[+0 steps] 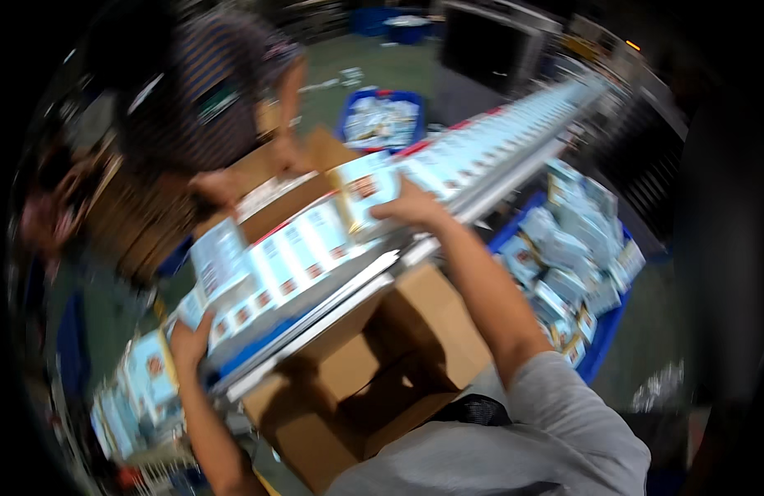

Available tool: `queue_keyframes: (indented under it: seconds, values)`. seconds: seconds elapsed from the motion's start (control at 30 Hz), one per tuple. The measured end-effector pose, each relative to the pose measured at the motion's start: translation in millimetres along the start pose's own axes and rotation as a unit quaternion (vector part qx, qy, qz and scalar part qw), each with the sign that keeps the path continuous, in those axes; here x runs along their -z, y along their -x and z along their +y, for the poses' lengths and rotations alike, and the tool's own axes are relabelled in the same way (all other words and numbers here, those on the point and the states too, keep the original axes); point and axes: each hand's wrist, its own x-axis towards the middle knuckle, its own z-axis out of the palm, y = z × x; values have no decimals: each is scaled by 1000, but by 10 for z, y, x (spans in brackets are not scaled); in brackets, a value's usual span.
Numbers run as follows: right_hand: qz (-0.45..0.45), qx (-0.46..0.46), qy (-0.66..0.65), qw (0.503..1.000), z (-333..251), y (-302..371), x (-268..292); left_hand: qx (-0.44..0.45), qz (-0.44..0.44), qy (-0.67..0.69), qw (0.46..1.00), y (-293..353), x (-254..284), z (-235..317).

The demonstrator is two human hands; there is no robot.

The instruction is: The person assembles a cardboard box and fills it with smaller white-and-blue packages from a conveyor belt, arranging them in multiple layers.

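A slanting conveyor [316, 293] carries a row of small light-blue and white cartons [295, 248], smeared by motion. My left hand [190, 341] rests against the row's lower left end, thumb apart from the fingers. At the other end, my right hand [413, 207] has its thumb over the face of a larger light-blue carton [365, 188] and its fingers at that carton's right side. Another light-blue carton [221, 258] lies on top of the row nearer my left hand. An open brown cardboard box [440, 331] stands between my forearms, below the conveyor edge.
Across the conveyor, a person [212, 99] reaches into another open cardboard box [324, 149]. Blue bins [613, 331] of cartons stand at the right and the far side [345, 124]. More cartons [142, 388] lie at lower left. Machines [489, 58] stand at the far right.
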Motion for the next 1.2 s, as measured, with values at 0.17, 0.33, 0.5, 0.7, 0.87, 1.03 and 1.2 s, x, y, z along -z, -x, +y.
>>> queue_keyframes:
  seconds: [0.17, 0.33, 0.5, 0.7, 0.87, 1.03, 1.2]
  values:
    - [303, 21, 7, 953, 657, 961, 618, 93, 2, -109, 990, 84, 15, -46]
    - [488, -207, 185, 828, 1912, 2380, 2170, 119, 23, -89, 989, 84, 33, -25]
    - [480, -84, 232, 842, 1834, 2091, 1659, 54, 9, -35, 998, 42, 14, -28]
    - [83, 329, 267, 902, -217, 619, -871, 170, 17, -88, 981, 204, 144, 210]
    - [-70, 161, 366, 914, -1272, 77, -2267, 128, 4, -86, 988, 207, 188, 337]
    - [-92, 156, 444, 877, -1288, 86, -2276, 127, -1, -56, 990, 208, 174, 184]
    - [101, 210, 214, 949, -440, 1070, -426, 83, 59, 5, 995, 154, 99, -361]
